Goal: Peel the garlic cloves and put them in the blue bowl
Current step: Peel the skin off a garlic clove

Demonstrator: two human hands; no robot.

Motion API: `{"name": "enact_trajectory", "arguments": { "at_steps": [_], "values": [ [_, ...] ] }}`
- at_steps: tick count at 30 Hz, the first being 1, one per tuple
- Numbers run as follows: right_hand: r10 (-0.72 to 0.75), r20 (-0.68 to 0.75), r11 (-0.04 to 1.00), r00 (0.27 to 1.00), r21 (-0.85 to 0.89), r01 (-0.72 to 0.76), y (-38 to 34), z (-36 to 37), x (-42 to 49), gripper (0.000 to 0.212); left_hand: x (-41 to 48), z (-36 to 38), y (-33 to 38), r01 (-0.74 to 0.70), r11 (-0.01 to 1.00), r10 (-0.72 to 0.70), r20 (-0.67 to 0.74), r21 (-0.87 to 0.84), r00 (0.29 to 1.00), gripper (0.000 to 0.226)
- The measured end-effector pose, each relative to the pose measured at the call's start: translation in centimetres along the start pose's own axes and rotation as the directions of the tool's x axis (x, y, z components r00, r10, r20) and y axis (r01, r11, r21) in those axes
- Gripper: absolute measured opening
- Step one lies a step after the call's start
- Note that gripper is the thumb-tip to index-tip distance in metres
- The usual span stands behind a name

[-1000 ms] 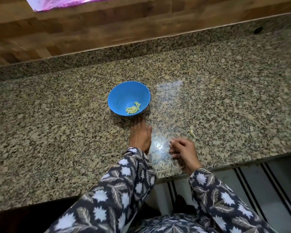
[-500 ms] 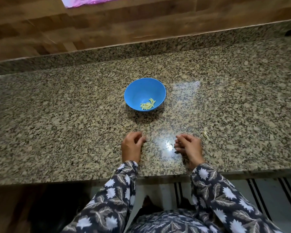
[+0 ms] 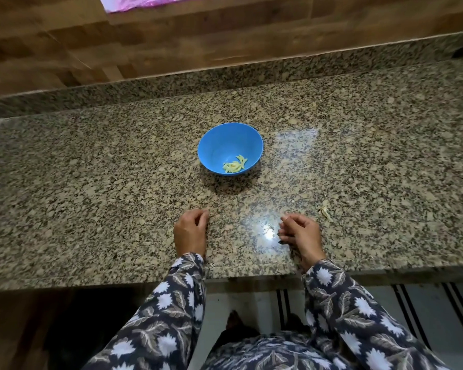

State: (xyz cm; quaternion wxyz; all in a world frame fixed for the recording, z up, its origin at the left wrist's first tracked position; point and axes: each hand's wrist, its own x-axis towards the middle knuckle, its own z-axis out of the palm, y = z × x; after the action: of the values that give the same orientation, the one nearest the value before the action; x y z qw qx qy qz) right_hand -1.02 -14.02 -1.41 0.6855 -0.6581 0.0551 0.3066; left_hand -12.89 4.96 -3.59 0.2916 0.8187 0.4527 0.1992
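Head view. A: What are the fingers doing?
B: The left hand's (image 3: 190, 232) fingers are curling loosely on the counter (image 3: 91, 182), with nothing showing in them. The right hand's (image 3: 302, 232) fingers are bunching together; I cannot tell whether they are pinching anything.
A: What is worrying you?
B: The peeled cloves (image 3: 235, 165) are lying in the blue bowl (image 3: 217, 145), farther in. If the right hand is hiding a clove, it may be slipping off the near edge. The skin scrap (image 3: 326, 211) just right of it could be getting swept into the bowl.
A: And against a second ago?
B: The left hand was lying flat beside the bowl; now it is sitting back, curled.
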Motion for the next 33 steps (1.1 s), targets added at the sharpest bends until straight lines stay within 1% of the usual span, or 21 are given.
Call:
{"name": "enact_trajectory", "arguments": {
  "at_steps": [2,3,4,6,7,8,11,12,13,15,16,17,18,20,21,22,24,28,30,31,33],
  "values": [
    [0.004,0.0,1.0,1.0,0.002,-0.004,-0.1,0.0,0.0,0.015,-0.7,0.4,0.7,-0.098,0.995,0.098,-0.051,0.005,0.994,0.027],
    [0.004,-0.002,1.0,1.0,0.003,-0.004,0.0,0.0,-0.1,0.015,-1.1,0.8,1.2,-0.148,0.989,0.148,-0.042,-0.001,0.988,0.032],
    [0.003,-0.005,1.0,1.0,0.004,-0.003,0.0,0.0,-0.1,0.015,-1.7,1.3,1.6,-0.198,0.98,0.198,0.02,0.01,0.98,0.04],
    [0.004,-0.012,1.0,1.0,0.016,-0.004,0.1,-0.2,-0.1,0.013,-2.6,2.7,2.0,-0.301,0.946,0.267,0.238,0.122,0.934,0.056],
    [0.008,-0.018,1.0,1.0,0.025,-0.007,0.1,-0.3,-0.1,0.012,-2.8,3.4,1.9,-0.326,0.925,0.253,0.328,0.193,0.91,0.061],
    [0.011,-0.024,1.0,1.0,0.03,-0.01,0.2,-0.4,-0.1,0.011,-2.8,3.9,1.8,-0.324,0.911,0.213,0.38,0.255,0.9,0.065],
    [0.007,-0.041,1.0,0.999,0.019,-0.007,0.3,-1.0,-0.3,0.008,-2.7,4.5,1.8,-0.273,0.884,0.096,0.424,0.379,0.901,0.075],
    [0.005,-0.048,1.0,0.999,0.02,-0.004,0.4,-1.1,-0.3,0.008,-2.8,4.6,2.0,-0.286,0.878,0.1,0.438,0.383,0.894,0.077],
    [0.006,-0.055,1.0,0.998,0.025,-0.004,0.4,-1.2,-0.4,0.007,-3.1,4.7,2.2,-0.338,0.871,0.144,0.471,0.357,0.87,0.079],
    [0.011,-0.058,0.999,0.998,0.032,-0.009,0.5,-1.3,-0.4,0.007,-3.9,4.9,2.7,-0.504,0.831,0.303,0.568,0.235,0.765,0.075],
    [0.013,-0.056,0.999,0.998,0.031,-0.011,0.5,-1.4,-0.5,0.007,-4.3,4.9,2.8,-0.559,0.811,0.372,0.586,0.172,0.72,0.072],
    [0.015,-0.057,0.999,0.998,0.029,-0.013,0.5,-1.5,-0.5,0.007,-4.3,4.8,2.8,-0.567,0.811,0.404,0.566,0.141,0.719,0.068],
    [0.017,-0.064,0.999,0.998,0.028,-0.015,0.5,-1.6,-0.4,0.007,-4.1,4.7,2.7,-0.531,0.834,0.389,0.52,0.153,0.761,0.066],
    [0.019,-0.08,0.999,0.997,0.031,-0.017,0.5,-1.9,-0.4,0.007,-3.5,4.5,2.3,-0.408,0.883,0.27,0.457,0.234,0.847,0.067],
    [0.02,-0.083,0.999,0.996,0.035,-0.017,0.5,-2.0,-0.4,0.006,-3.4,4.5,2.1,-0.374,0.886,0.222,0.459,0.272,0.86,0.068],
    [0.02,-0.084,0.999,0.996,0.038,-0.017,0.5,-2.0,-0.4,0.006,-3.3,4.5,2.1,-0.379,0.877,0.209,0.474,0.297,0.855,0.07],
    [0.019,-0.089,0.999,0.996,0.035,-0.016,0.6,-2.1,-0.3,0.006,-3.8,5.1,2.6,-0.47,0.84,0.274,0.535,0.271,0.799,0.072],
    [0.001,-0.158,0.999,0.988,0.047,0.007,0.7,-2.5,-0.2,0.009,-5.3,6.8,5.3,-0.652,0.755,0.459,0.654,0.068,0.601,0.073],
    [-0.006,-0.218,0.998,0.976,0.055,0.018,0.4,-2.8,0.1,0.011,-5.2,6.5,6.4,-0.721,0.692,0.54,0.689,-0.037,0.483,0.064],
    [-0.004,-0.236,0.998,0.972,0.065,0.02,0.3,-2.9,0.2,0.01,-5.1,6.1,6.5,-0.747,0.659,0.587,0.682,-0.089,0.436,0.056],
    [-0.002,-0.229,0.997,0.973,0.076,0.02,0.3,-2.8,0.1,0.007,-4.8,4.6,6.1,-0.806,0.567,0.716,0.586,-0.17,0.38,0.038]
  ]
}}
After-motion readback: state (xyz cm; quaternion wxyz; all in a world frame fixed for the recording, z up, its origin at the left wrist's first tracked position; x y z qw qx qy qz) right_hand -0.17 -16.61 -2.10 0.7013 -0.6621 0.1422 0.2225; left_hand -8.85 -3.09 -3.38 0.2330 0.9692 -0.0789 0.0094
